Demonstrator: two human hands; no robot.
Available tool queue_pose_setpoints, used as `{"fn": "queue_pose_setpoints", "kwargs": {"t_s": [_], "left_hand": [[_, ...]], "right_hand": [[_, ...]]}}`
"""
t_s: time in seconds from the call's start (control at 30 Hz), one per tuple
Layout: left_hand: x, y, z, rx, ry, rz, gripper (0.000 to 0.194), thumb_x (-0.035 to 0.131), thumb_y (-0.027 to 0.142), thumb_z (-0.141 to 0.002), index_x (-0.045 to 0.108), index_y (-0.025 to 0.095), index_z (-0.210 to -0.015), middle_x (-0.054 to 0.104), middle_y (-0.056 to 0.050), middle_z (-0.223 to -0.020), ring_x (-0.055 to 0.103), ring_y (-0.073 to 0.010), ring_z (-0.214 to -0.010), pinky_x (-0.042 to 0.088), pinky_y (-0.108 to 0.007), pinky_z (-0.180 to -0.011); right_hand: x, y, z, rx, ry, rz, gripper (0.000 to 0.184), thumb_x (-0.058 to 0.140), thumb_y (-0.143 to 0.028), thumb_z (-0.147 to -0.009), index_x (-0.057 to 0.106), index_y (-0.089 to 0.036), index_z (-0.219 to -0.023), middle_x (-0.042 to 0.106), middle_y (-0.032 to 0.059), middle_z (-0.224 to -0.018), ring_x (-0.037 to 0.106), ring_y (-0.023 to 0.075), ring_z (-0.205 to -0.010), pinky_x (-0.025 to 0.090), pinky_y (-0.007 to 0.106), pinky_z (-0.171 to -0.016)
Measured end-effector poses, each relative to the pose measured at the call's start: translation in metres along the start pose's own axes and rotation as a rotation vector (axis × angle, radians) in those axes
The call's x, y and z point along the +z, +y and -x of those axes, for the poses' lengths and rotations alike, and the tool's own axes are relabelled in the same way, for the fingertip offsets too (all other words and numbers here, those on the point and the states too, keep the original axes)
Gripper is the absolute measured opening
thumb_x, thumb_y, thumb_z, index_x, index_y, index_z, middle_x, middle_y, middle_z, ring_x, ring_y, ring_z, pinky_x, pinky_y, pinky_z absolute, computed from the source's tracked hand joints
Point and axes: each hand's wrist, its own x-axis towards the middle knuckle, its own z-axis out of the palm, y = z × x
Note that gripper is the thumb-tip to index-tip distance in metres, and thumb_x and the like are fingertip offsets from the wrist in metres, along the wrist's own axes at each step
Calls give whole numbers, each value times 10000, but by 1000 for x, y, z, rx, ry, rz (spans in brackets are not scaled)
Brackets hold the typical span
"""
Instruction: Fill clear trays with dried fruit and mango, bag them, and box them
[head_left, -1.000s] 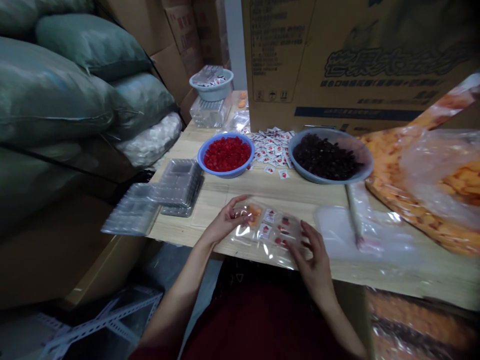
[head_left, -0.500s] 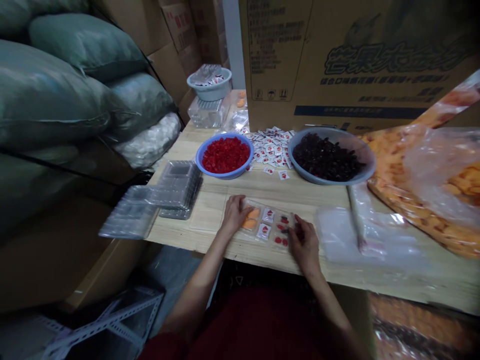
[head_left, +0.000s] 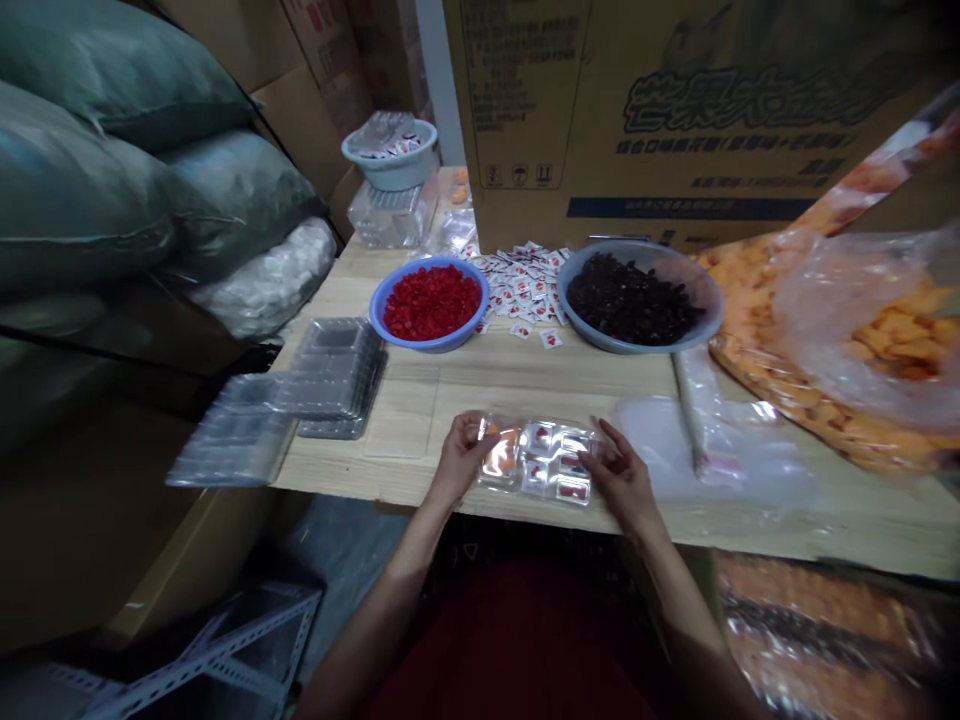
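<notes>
A clear plastic compartment tray [head_left: 541, 462] lies near the front edge of the wooden table [head_left: 525, 380]. It holds orange pieces at its left end and small white-and-red packets with red bits in the other cells. My left hand [head_left: 459, 458] grips the tray's left end, fingers curled on it. My right hand [head_left: 622, 476] holds the tray's right end, fingers bent against its edge. Both forearms reach in from below.
Behind the tray stand a blue bowl of red pieces [head_left: 430, 302], a grey bowl of dark dried fruit [head_left: 634, 298] and several loose packets [head_left: 525, 285]. Stacked empty clear trays [head_left: 330, 375] lie left. Clear bags [head_left: 712, 440], an orange-fruit bag [head_left: 862, 350] and a cardboard box [head_left: 675, 110] are right.
The tray was covered by a clear bag and pressed flat under both hands. Now both hands hold its ends, and the view has shifted slightly rightward.
</notes>
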Motion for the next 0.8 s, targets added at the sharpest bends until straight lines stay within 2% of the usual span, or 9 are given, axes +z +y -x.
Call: {"fn": "queue_pose_setpoints", "kwargs": {"t_s": [0.1, 0.2, 0.27, 0.37, 0.47, 0.57, 0.67, 0.73, 0.8], "left_hand": [[6, 6, 17, -90, -40, 135, 564, 799, 363, -759, 546, 178, -1227, 726, -34, -913, 666, -139, -812, 482, -250, -785], [12, 11, 35, -249, -176, 176, 468, 821, 333, -747, 656, 149, -1145, 739, -91, -1056, 690, -170, -916, 504, -259, -834], [17, 8, 43, -361, -229, 233, 467, 840, 308, -727, 677, 149, -1134, 740, -106, -1101, 708, -196, -930, 533, -289, -846], [23, 2, 45, -420, -165, 307, 460, 860, 273, -702, 688, 150, -1111, 755, -96, -1074, 728, -196, -885, 567, -280, -815], [24, 3, 36, -419, -20, 368, 437, 875, 211, -668, 690, 153, -1060, 770, -61, -974, 734, -170, -771, 592, -243, -717], [18, 11, 23, -393, 92, 423, 417, 845, 134, -681, 678, 150, -1064, 769, -43, -936, 733, -154, -731, 611, -230, -693], [12, 19, 15, -375, 136, 448, 367, 788, 85, -726, 669, 140, -1069, 767, -47, -956, 740, -153, -757, 623, -227, -710], [9, 20, 12, -375, 147, 451, 342, 760, 72, -752, 665, 137, -1073, 768, -48, -951, 742, -150, -763, 624, -221, -711], [9, 20, 13, -375, 155, 457, 328, 739, 62, -770, 662, 137, -1080, 768, -51, -954, 743, -150, -772, 625, -218, -714]], "right_hand": [[-6, -11, 10, 104, -27, -138, 849, 868, -392, -674, 497, -199, -1413, 700, -23, -729, 699, 203, -794, 530, 382, -848], [-6, -18, 16, 113, -43, -199, 799, 870, -374, -682, 523, -216, -1384, 734, -7, -792, 709, 201, -794, 523, 367, -840], [-7, -21, 17, 97, -53, -175, 766, 865, -394, -688, 543, -215, -1360, 750, 13, -843, 712, 207, -790, 526, 366, -819], [-15, -24, 13, 6, -77, -38, 723, 825, -470, -724, 559, -192, -1336, 742, 27, -836, 701, 208, -768, 530, 347, -762], [-33, -29, 8, -181, 31, 314, 590, 681, -511, -859, 563, -179, -1332, 720, 75, -953, 668, 205, -813, 517, 318, -712], [-47, -34, 5, -316, 144, 909, 375, 583, -394, -945, 642, -144, -1219, 674, 142, -1063, 628, 247, -928, 504, 349, -773], [-51, -36, -2, -262, 118, 1406, 190, 563, -221, -931, 703, -121, -1011, 652, 170, -1039, 604, 286, -994, 479, 356, -812], [-51, -38, -8, -151, 77, 1529, 210, 504, -160, -940, 710, -117, -936, 656, 171, -1019, 620, 270, -966, 461, 323, -766], [-54, -41, -15, -56, 13, 1521, 254, 473, -142, -946, 717, -113, -883, 669, 170, -1004, 645, 240, -897, 435, 296, -715]]}}
